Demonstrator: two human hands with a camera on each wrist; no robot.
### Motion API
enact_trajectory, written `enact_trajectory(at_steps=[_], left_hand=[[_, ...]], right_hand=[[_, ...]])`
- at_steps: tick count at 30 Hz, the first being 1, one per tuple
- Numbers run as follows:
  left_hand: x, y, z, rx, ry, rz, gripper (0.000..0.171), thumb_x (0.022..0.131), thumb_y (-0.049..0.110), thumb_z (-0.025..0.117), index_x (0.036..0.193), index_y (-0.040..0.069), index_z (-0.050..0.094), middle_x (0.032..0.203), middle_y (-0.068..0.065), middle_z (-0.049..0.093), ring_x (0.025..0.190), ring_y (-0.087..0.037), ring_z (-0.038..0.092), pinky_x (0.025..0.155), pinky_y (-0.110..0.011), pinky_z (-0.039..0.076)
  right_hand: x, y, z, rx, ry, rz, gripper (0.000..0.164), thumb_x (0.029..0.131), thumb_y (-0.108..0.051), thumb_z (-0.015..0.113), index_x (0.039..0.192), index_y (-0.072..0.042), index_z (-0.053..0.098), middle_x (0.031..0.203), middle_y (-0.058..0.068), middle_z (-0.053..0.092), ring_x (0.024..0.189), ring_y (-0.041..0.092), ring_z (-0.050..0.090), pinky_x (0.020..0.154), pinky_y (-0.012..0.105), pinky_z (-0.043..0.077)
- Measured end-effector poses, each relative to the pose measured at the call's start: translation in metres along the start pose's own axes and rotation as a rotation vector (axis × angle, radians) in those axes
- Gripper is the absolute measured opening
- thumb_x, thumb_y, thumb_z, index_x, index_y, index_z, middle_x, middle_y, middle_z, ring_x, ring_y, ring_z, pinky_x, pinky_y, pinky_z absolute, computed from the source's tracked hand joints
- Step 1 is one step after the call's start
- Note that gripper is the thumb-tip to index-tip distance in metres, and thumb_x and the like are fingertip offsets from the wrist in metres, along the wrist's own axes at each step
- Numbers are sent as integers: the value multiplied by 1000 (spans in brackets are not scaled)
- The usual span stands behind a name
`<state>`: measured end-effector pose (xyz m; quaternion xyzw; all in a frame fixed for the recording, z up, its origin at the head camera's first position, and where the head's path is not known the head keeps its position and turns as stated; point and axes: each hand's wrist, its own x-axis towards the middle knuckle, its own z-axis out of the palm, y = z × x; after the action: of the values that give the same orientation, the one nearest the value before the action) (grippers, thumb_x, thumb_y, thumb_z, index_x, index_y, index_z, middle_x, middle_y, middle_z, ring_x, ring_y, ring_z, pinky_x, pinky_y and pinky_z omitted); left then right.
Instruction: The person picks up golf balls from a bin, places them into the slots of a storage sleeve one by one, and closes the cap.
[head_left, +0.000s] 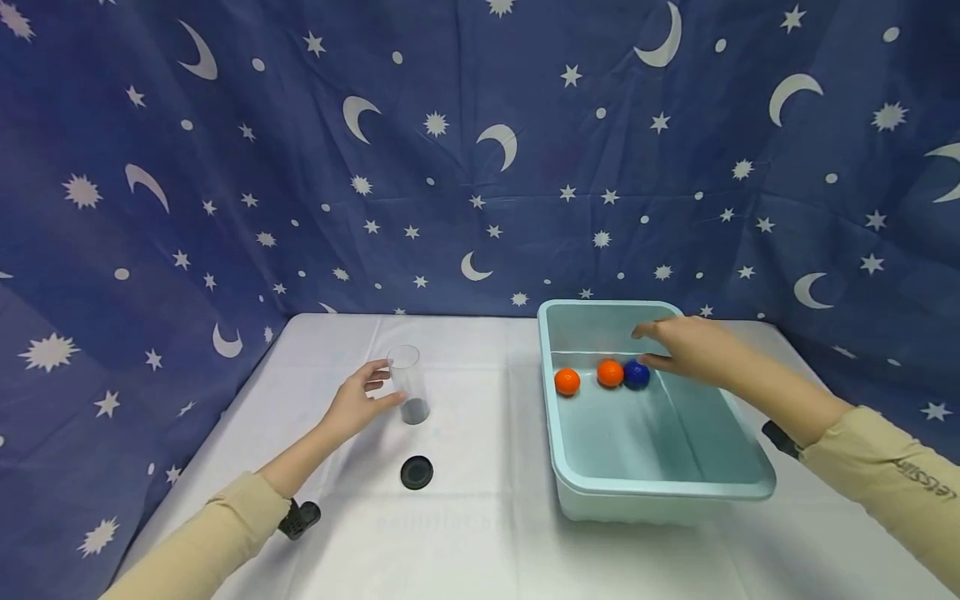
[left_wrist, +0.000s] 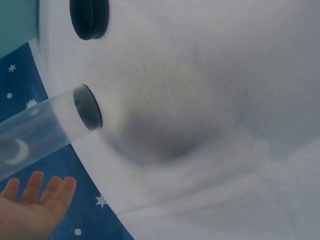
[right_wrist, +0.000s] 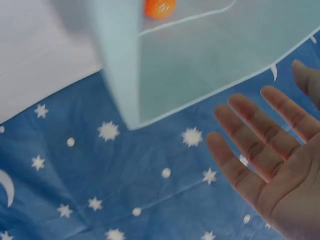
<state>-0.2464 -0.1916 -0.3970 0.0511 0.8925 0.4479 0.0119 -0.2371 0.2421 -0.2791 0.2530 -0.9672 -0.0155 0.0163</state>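
Note:
A clear cylinder [head_left: 407, 385] with a dark base stands upright on the white table. Beside its left side is my left hand [head_left: 360, 405], thumb and fingers spread apart around it. The left wrist view shows a gap between the fingers [left_wrist: 59, 197] and the cylinder [left_wrist: 40, 131]. Over the right rear of a light teal bin [head_left: 660, 486] hovers my right hand [head_left: 686, 346], its fingers [right_wrist: 252, 142] extended and holding nothing. Below and left of that hand, a blue ball [head_left: 637, 375] and two orange balls [head_left: 610, 373] lie on the bin's floor.
A round black lid [head_left: 416, 472] lies on the white tablecloth [head_left: 465, 533] in front of the cylinder. Behind and to the sides hangs a blue cloth [head_left: 465, 167] with moons and stars. The bin's raised walls surround the balls.

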Motion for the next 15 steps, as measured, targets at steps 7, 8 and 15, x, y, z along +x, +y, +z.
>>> enact_trajectory(at_steps=[7, 8, 15], left_hand=[[6, -2, 8, -84, 34, 7, 66, 85, 17, 70, 139, -3, 37, 132, -29, 49, 124, -43, 48, 101, -48, 44], [6, -1, 9, -92, 46, 11, 65, 85, 16, 70, 138, -2, 39, 131, -28, 50, 123, -42, 49, 101, -48, 44], [5, 0, 18, -127, 132, -4, 60, 83, 13, 72, 135, 1, 44, 128, -26, 52, 118, -41, 53, 100, -48, 45]], right_hand=[[19, -13, 8, 46, -8, -19, 26, 84, -17, 70, 105, -3, 67, 98, 14, 71, 78, 24, 65, 75, 39, 56], [21, -14, 10, 56, -11, -19, 26, 84, -17, 70, 105, -3, 67, 98, 14, 71, 78, 23, 65, 75, 39, 56], [32, -19, 25, 142, -32, -29, 25, 84, -12, 69, 105, 0, 66, 98, 15, 70, 77, 23, 64, 71, 39, 55]])
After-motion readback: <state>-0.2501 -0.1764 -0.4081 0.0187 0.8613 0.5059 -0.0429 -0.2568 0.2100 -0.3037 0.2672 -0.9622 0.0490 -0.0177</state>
